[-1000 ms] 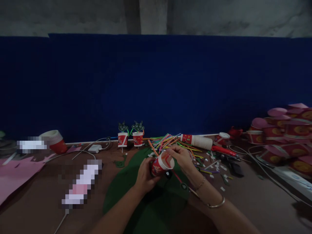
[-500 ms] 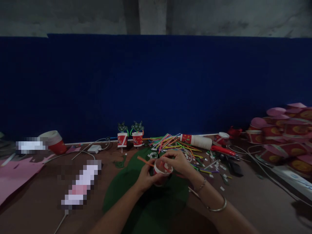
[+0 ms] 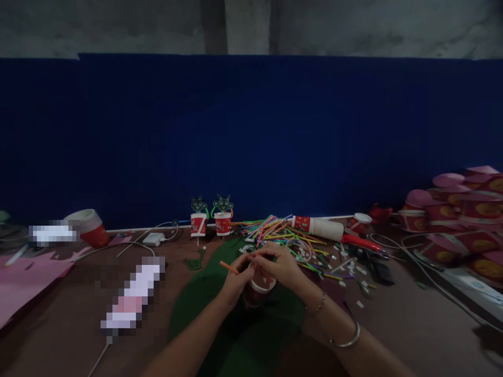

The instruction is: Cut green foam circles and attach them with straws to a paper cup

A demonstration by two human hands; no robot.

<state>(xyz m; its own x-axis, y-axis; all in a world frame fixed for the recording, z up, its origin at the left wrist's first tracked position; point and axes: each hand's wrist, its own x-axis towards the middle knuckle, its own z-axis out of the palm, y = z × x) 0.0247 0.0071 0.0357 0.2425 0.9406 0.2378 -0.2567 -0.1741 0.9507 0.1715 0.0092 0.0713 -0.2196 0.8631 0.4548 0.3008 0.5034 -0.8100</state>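
Note:
A red paper cup with a white rim (image 3: 264, 289) is tilted so that its open mouth faces me, above a dark green round sheet (image 3: 196, 309). My left hand (image 3: 238, 278) is closed around the cup's left side. An orange straw (image 3: 228, 267) juts out to the left by that hand. At the cup's far rim the fingertips of my right hand (image 3: 282, 266) are pinched together, meeting the left fingers. What they pinch is hidden. Reddish bits show inside the cup.
Behind lie a heap of coloured straws (image 3: 271, 226), a stack of paper cups (image 3: 326, 229) and red-handled scissors (image 3: 361, 242). Two cup figures (image 3: 222, 224) stand at the back. Finished-looking cups pile up right (image 3: 448, 214); pink paper (image 3: 31, 277) lies left.
My right hand has shifted slightly left, from inside the cup's mouth to its far rim. My left fingers have moved up to meet it, and the cup tips more toward me.

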